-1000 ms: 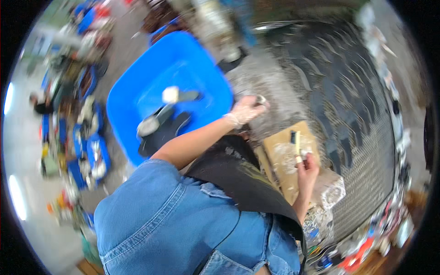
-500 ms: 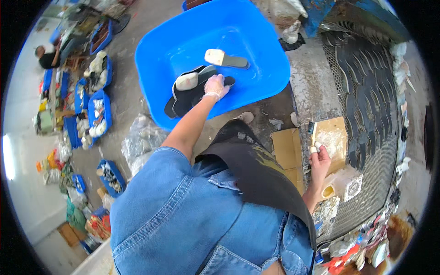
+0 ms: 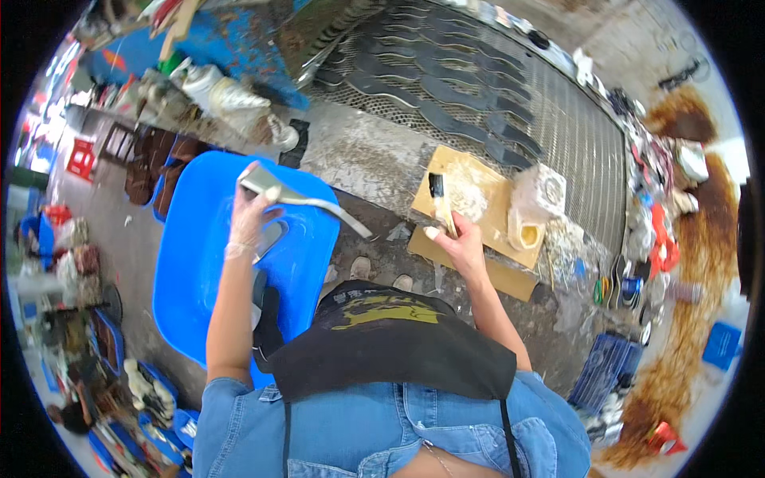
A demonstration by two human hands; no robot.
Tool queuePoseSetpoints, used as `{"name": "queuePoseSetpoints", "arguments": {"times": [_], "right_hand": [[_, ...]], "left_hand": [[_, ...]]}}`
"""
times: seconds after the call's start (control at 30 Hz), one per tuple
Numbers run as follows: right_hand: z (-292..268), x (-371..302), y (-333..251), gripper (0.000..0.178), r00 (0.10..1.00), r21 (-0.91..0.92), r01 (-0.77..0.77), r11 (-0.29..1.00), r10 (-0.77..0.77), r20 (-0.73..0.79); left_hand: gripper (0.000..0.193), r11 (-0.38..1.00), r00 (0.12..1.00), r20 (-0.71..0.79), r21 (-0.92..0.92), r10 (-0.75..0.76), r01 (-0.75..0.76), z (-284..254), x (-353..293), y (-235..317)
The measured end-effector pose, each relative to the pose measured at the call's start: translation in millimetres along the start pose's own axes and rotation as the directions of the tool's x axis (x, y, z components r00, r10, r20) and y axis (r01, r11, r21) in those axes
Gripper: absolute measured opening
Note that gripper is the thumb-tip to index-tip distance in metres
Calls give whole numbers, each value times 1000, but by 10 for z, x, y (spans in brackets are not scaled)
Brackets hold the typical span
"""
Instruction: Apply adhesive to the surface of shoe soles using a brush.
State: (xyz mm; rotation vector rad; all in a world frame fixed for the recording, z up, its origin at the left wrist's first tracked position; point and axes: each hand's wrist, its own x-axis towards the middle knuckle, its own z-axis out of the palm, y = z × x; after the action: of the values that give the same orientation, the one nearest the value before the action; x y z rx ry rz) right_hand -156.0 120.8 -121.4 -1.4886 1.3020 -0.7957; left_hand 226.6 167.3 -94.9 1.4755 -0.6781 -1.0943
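Over the blue tub (image 3: 191,267) my left hand (image 3: 249,221), in a thin clear glove, is closed on a sandal (image 3: 309,201). The sandal lies tilted on its side, its thin curved sole toward the middle. Inside the tub, dark sandals (image 3: 269,317) sit near my left forearm, and another sandal (image 3: 272,237) shows partly behind my wrist. My right hand (image 3: 464,245), with white covers on its fingertips, is closed round the light handle of a brush (image 3: 438,191). The brush's dark bristles point away from me, over a tan board (image 3: 466,187) smeared white.
Beyond the board runs a metal mesh belt (image 3: 574,131) carrying several rows of dark soles (image 3: 454,88). A crusted white container (image 3: 530,233) with yellowish contents stands at the board's right edge. Bottles (image 3: 215,88) crowd the far left ledge. Scraps and a blue crate (image 3: 603,372) lie right.
I have turned right, toward the mesh belt. My left hand has lifted a sandal up from the tub. The brush stays in my right hand, now held in front of me over the board.
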Motion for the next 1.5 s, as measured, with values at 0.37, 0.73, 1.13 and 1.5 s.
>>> {"name": "queuePoseSetpoints", "arguments": {"times": [0.37,0.73,1.13,1.5], "right_hand": [[-703,-148,-358,55,973,850,162,501,62,-223],[-1058,-382,94,49,990,803,67,592,-141,22],[-1663,-916,847,27,667,-497,-664,559,142,-731],[-1789,-777,926,26,702,-532,-677,508,228,-675]], "left_hand": [[41,748,863,503,-557,-42,361,2133,-237,-287],[82,922,289,920,153,-264,355,2249,-194,-104],[47,961,789,604,-133,-116,243,2464,176,-572],[40,987,841,522,13,-143,160,2402,152,-525]]}}
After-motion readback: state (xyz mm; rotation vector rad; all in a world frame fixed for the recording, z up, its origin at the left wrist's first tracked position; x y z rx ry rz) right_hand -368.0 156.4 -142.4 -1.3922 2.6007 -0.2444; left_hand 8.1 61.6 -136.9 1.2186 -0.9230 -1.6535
